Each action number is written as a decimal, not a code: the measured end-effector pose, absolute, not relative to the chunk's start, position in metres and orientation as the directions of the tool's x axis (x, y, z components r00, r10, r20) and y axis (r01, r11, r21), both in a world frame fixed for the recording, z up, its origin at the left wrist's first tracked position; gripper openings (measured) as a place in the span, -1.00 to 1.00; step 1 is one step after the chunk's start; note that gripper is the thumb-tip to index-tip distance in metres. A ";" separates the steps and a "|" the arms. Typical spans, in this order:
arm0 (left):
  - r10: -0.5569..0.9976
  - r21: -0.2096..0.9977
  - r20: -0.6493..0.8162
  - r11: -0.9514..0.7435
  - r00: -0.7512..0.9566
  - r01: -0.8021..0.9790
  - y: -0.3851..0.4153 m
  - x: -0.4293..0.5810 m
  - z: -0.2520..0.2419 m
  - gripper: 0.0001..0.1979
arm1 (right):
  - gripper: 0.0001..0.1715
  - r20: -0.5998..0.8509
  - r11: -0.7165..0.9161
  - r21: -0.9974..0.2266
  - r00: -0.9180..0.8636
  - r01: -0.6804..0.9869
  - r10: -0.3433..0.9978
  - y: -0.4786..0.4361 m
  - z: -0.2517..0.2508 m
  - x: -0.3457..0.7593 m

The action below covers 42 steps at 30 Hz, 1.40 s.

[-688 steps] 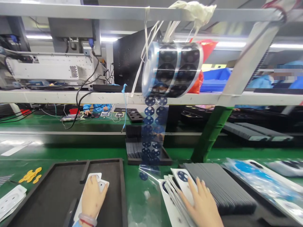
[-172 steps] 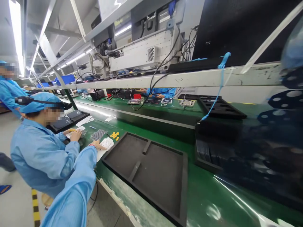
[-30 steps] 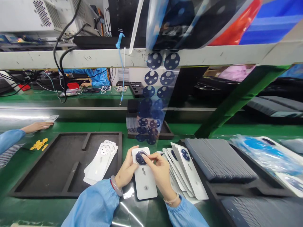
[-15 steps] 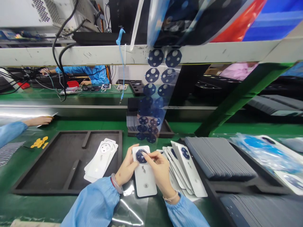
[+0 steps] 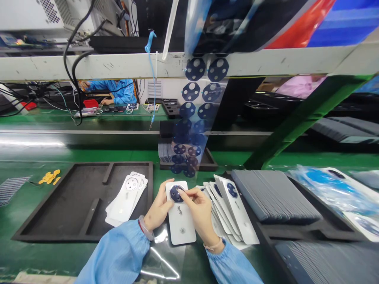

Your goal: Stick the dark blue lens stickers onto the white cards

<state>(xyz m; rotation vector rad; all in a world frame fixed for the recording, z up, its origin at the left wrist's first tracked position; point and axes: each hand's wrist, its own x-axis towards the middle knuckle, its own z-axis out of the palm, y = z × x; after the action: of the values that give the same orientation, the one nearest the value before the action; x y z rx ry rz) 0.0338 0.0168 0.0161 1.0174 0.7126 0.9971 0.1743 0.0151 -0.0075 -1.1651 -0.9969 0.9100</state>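
Note:
A white phone back cover stands slightly tilted in front of me, gripped along its left edge by my left hand. At its top sits a round dark blue camera sticker with holes. My right hand has its thumb and fingertips closed at the right side of that sticker; the exact contact is hidden by the fingers. Just right of my right hand, several white covers with blue stickers lie fanned out. On the left, a few white covers without the blue stickers rest in a black tray.
A clear strip of blue stickers hangs from the shelf beam ahead. Grey panels fill a black tray at right. Yellow pieces lie at far left. A green post slants at right. Across the bench, a co-worker's blue sleeve shows.
The co-worker's hand and sleeve at the left edge, with the dark sheet they held, have gone from view. My hands and the cover stay nearly still.

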 end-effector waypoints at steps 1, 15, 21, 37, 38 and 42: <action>0.918 0.925 -0.042 0.185 0.395 -0.333 0.017 0.034 0.016 -0.34 | -0.68 0.144 0.167 -0.985 0.306 -0.052 0.941 0.015 -0.008 0.174; 0.952 0.971 0.016 0.058 0.306 -0.230 0.016 0.035 0.010 -0.54 | -0.74 0.450 0.340 -0.874 0.310 0.348 0.838 0.009 -0.006 0.168; 0.968 0.953 -0.014 0.088 0.249 -0.289 0.015 0.039 0.012 -0.52 | -0.15 0.566 0.328 -0.781 0.381 0.531 0.731 0.016 -0.006 0.170; 0.982 0.940 -0.093 0.140 0.161 -0.310 0.022 0.035 0.015 -0.59 | -0.29 0.323 0.351 -0.910 -0.151 0.222 0.934 0.010 -0.006 0.174; 0.990 0.939 -0.091 0.120 0.104 -0.323 0.023 0.034 0.015 -0.62 | -0.15 0.321 0.366 -0.884 -0.192 0.289 0.927 0.006 -0.008 0.171; 0.996 0.947 -0.071 0.084 0.053 -0.310 0.024 0.033 0.011 -0.69 | 0.35 0.329 0.322 -0.708 -0.110 0.628 0.938 -0.013 -0.017 0.155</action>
<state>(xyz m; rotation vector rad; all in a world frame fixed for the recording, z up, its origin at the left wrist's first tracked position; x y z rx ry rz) 0.0326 0.0240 0.0105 0.9376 0.9812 1.2557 0.1553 -0.0134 -0.0172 -1.3922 -1.8284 0.5158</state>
